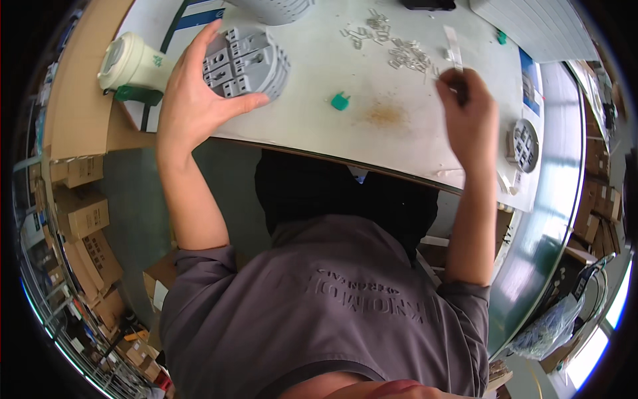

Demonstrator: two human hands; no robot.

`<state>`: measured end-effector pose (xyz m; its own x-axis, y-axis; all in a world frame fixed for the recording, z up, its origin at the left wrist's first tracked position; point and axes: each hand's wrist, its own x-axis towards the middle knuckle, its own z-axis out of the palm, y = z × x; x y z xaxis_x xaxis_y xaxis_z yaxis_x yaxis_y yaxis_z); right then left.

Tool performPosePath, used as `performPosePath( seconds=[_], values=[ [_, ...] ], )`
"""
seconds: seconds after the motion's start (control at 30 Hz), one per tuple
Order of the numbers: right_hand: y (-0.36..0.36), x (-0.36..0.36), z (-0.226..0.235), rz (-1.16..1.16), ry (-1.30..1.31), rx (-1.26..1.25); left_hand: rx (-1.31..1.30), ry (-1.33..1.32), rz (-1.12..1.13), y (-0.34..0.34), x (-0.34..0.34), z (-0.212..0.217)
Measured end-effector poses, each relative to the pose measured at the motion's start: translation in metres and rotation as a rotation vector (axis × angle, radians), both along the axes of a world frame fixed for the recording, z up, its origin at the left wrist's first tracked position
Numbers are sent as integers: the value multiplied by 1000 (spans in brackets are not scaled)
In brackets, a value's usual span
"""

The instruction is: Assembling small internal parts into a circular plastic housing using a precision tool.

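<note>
My left hand [189,100] is wrapped round the near left side of a grey round moulded plastic part [249,63], with thumb and fingers on its rim. Slots and small sockets cover the top of this part, and its side looks layered. Over the right part of the table, my right hand [468,110] has its fingertips pinched together; what they hold, if anything, is hidden. A thin whitish strip [453,45] lies just beyond those fingertips. Several small shiny metal clips [409,56] are scattered to their left. Between my hands sits a small green two-pronged piece [340,101].
At the far left stands a cream lidded cup [126,63] with a dark green band. More grey slotted plastic [276,8] is at the back edge. Another round grey part [524,146] rests at the right edge. Brown powder [385,114] marks the white tabletop [299,123].
</note>
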<state>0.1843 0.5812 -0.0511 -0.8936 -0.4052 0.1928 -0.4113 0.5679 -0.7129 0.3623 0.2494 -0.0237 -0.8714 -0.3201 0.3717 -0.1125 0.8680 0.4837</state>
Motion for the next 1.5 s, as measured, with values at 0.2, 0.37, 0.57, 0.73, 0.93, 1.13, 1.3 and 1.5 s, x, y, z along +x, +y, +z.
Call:
performPosePath(
  seconds=[0.2, 0.37, 0.57, 0.73, 0.93, 1.13, 1.3, 1.5],
  values=[
    [51, 4, 28, -133, -396, -318, -69, 222, -309, 80, -20, 9],
    [33, 14, 38, 68, -444, -221, -71, 24, -442, 167, -58, -60],
    [21, 2, 18, 44, -374, -9, -45, 24, -459, 174, -65, -73],
    [12, 2, 19, 46, -342, 127, -66, 27, -450, 176, -64, -74],
    [14, 7, 30, 78, -253, 271, -53, 14, -455, 173, -62, -74],
    [44, 31, -8, 197, 114, 195, 96, 64, -494, 160, -59, -64],
    [44, 49, -22, 176, 230, 212, 156, 81, -348, 116, -38, -62],
    [40, 59, -28, 107, 306, 261, 164, 152, -181, 113, -34, -72]
  ],
)
